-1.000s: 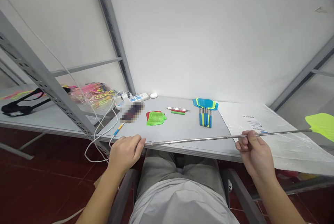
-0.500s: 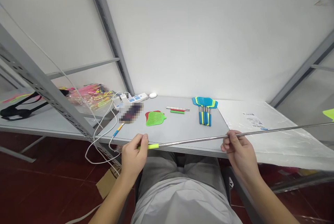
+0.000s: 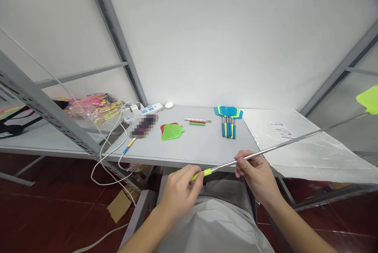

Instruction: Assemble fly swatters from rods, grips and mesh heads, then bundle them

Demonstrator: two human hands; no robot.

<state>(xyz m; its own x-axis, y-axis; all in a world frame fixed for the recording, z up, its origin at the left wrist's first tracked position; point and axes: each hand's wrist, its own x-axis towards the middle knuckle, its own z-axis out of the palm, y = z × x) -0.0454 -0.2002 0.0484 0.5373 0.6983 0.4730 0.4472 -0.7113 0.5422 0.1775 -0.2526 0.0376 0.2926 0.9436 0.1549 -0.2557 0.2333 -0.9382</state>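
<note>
I hold a long telescopic fly swatter: a thin metal rod (image 3: 295, 139) running up to the right and ending in a yellow-green swatter head (image 3: 367, 99) at the frame's right edge. My left hand (image 3: 180, 192) is closed round its yellow-green handle (image 3: 202, 174) near my lap. My right hand (image 3: 255, 172) pinches the rod just beyond the handle. Both hands hover in front of the grey table (image 3: 201, 148).
On the table lie a bundle of blue and yellow swatters (image 3: 227, 121), loose green and red swatter heads (image 3: 170, 131), a short rod with green and red handles (image 3: 197, 121), a power strip (image 3: 149, 108) with cables, and a plastic sheet (image 3: 307, 150) at right. Metal shelf posts (image 3: 44, 105) stand left.
Both hands have drawn together and toward my lap. The right hand has slid down the rod toward the handle. The rod now tilts upward to the right.
</note>
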